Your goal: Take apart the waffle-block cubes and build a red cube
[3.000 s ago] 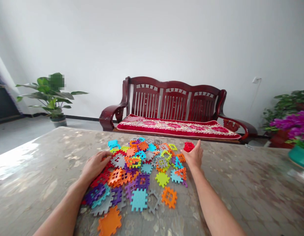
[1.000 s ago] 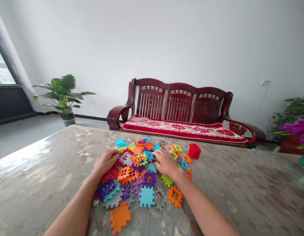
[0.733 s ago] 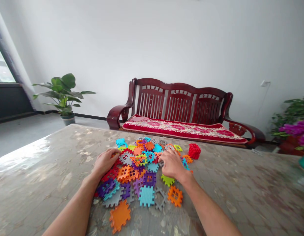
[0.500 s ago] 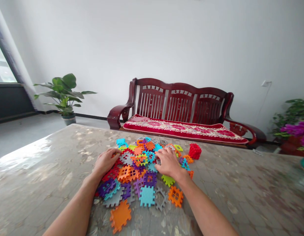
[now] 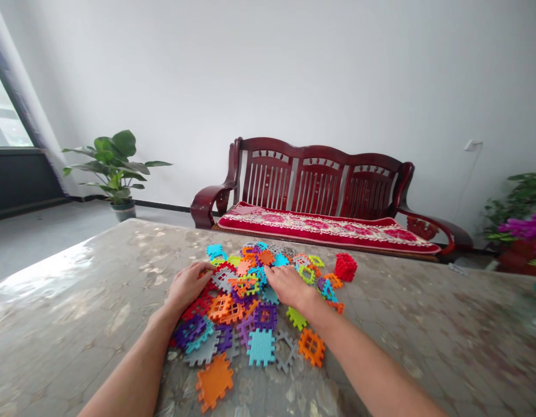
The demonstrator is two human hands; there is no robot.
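A heap of colourful interlocking plastic tiles, square with notched edges, lies on the table in front of me. My left hand (image 5: 190, 286) rests at the heap's left side, fingers laid over red tiles (image 5: 201, 302), holding nothing that I can see. Over the heap's middle is my right hand (image 5: 289, 286), fingers drawn together beside a blue tile (image 5: 278, 259); its fingertips and anything in them are hidden. Nearest to me lie a solid orange tile (image 5: 214, 382), a light blue tile (image 5: 261, 347), a grey frame tile (image 5: 286, 350) and an orange window tile (image 5: 312, 347).
A red cube of joined tiles (image 5: 345, 267) stands right of the heap. The table (image 5: 90, 324) has a patterned grey-brown cover. Behind it stands a dark red wooden bench (image 5: 320, 179) with a red floral cushion (image 5: 324, 227). A potted plant (image 5: 120, 168) is at the left, purple flowers (image 5: 526, 229) at the right.
My right hand has shifted slightly left and its fingers have drawn together, uncovering a lime green tile behind it. My left hand stays in place over the red tiles.
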